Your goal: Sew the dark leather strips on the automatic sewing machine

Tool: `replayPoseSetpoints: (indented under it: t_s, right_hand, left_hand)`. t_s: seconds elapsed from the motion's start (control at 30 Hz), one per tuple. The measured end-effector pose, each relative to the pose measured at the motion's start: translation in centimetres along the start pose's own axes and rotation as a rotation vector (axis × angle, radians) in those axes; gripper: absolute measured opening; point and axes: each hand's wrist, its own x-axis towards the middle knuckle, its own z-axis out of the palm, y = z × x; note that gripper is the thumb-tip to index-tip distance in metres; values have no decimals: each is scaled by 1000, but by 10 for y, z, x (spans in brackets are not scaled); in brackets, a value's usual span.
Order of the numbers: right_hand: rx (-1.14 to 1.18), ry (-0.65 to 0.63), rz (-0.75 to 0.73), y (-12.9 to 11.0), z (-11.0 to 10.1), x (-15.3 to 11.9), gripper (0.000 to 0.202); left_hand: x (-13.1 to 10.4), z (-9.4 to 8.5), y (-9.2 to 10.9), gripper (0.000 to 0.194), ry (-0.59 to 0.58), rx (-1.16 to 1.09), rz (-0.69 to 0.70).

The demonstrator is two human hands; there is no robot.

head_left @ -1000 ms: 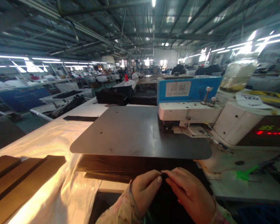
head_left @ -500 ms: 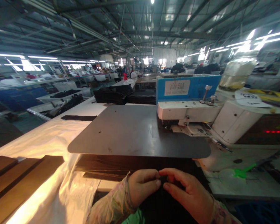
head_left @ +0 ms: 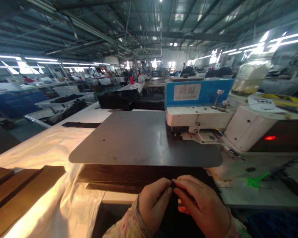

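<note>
My left hand (head_left: 154, 201) and my right hand (head_left: 203, 202) meet below the front edge of the grey metal plate (head_left: 129, 145). Fingertips of both hands pinch the top of a black piece of material (head_left: 173, 200), apparently cloth, which drops between them into shadow. Its lower part merges with the dark area beneath, so its full shape cannot be made out. Just beyond the hands, under the plate, lies a stack of dark brown flat pieces (head_left: 119, 178). Right of the plate stands a white and blue sewing machine (head_left: 200, 115), its head over the plate.
Brown strips (head_left: 27, 188) lie on the pale sheet-covered table (head_left: 52, 145) at left. A black strip (head_left: 80, 125) rests near the plate's left edge, with stacked black pieces (head_left: 118, 99) behind. A jar (head_left: 249, 76) stands on the machine; a green tool (head_left: 258, 180) lies at right.
My fingertips have closed together, and black material now shows pinched between them. The left hand has turned and moved slightly right. The red display on the machine looks different.
</note>
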Motion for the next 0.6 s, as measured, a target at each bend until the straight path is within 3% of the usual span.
replayPoseSetpoints:
  t_s: [0.17,0.37,0.6]
  right_hand:
    - [-48,-107,-10,-2,-7,4,18]
    - [-290,-85,-88,-5,-3,3,25]
    - [-87,-103,73,-2,1,0,14]
  left_hand:
    - [-1,0,2,18,-9,50,59]
    - [-5,5,2,18,2,164,84]
    - [-9,5,0,14,-25,220,228]
